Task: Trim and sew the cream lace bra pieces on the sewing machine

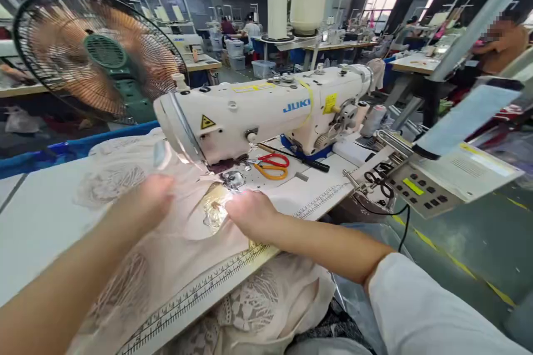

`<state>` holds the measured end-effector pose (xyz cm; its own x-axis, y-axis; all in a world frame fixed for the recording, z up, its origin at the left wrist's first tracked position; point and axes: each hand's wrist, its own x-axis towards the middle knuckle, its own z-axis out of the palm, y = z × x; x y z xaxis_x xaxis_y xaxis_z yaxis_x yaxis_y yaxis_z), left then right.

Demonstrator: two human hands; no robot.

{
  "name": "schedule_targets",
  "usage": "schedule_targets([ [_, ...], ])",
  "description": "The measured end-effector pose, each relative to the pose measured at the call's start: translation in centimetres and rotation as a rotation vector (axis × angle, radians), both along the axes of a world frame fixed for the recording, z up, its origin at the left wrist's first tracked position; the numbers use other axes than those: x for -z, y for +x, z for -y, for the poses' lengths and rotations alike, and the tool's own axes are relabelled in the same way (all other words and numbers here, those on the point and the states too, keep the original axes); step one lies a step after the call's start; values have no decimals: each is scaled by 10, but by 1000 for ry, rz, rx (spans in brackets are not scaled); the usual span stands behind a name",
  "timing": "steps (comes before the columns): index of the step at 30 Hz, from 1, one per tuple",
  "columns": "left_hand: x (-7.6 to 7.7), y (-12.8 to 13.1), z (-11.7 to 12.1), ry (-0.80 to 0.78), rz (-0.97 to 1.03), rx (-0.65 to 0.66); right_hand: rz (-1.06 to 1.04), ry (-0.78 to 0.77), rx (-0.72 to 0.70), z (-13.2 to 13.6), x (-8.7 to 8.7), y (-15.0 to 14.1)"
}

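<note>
Pale pink fabric point(179, 216) with lace patches is spread over the table and under the head of a white JUKI sewing machine point(233, 113). My left hand point(156, 197), blurred, is closed on the fabric to the left of the needle area. Just in front of the presser foot, my right hand point(252, 211) pinches the fabric's edge; its fingertips are partly hidden. Bright light falls on a lace patch point(215, 212) between both hands. Behind the right hand lie scissors point(272, 167) with one red and one orange handle, beside a black-handled screwdriver point(314, 164).
A ruler strip point(200, 288) runs along the table's front edge, with more lace fabric point(258, 299) hanging below. A control panel point(420, 188) stands at right. A large fan point(106, 52) is behind on the left. Thread cones point(277, 14) rise behind the machine. Other people work farther back.
</note>
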<state>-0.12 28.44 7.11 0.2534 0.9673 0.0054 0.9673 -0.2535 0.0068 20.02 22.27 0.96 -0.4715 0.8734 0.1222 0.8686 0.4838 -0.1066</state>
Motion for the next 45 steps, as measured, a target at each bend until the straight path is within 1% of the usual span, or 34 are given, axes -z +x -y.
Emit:
schedule_targets([
  [2, 20, 27, -7, -34, 10, 61, 2, 126, 68, 1, 4, -7],
  [4, 38, 46, -16, -36, 14, 62, 21, 134, 90, 4, 10, -13],
  [5, 45, 50, -21, -28, 18, 56, 33, 115, 87, 7, 14, -16],
  [7, 54, 49, -30, -10, 30, 42, 35, 111, 64, 14, 22, -20],
  [10, 59, 38, -41, -6, 56, 40, -2, 187, 14, 21, 34, -24],
  [13, 60, 33, -48, -23, 74, 28, -3, 210, -40, 18, 40, -26],
  [17, 62, 37, -57, -51, 96, -21, 3, 219, -96, 7, 41, -26],
  [20, 58, 38, -59, -71, 121, -63, 21, 223, -158, -5, 39, -23],
  [23, 50, 34, -52, -43, 145, -50, 62, 195, -188, -18, 35, -20],
  [25, 47, 28, -39, -22, 158, 29, 87, 171, -208, -27, 34, -19],
  [26, 49, 24, -31, -31, 162, 88, 92, 164, -220, -30, 34, -19],
  [27, 52, 18, -23, -49, 177, 172, 91, 161, -232, -33, 34, -19],
  [29, 65, 7, -8, -73, 229, 374, 73, 163, -261, -36, 34, -17],
  [30, 73, 2, -1, -49, 260, 485, 56, 170, -276, -36, 35, -16],
  [32, 87, -7, 7, 32, 265, 621, 16, 195, -312, -31, 35, -11],
  [33, 92, -9, 10, 76, 245, 648, -7, 212, -328, -28, 35, -6],
  [35, 97, -9, 12, 126, 191, 643, -65, 245, -355, -17, 36, 5],
  [39, 96, -1, 11, 167, 170, 614, -232, 270, -377, 2, 38, 27],
  [41, 95, 3, 11, 161, 165, 596, -283, 269, -357, 6, 41, 33],
  [45, 94, 9, 11, 100, 126, 528, -292, 257, -332, 5, 44, 33],
])
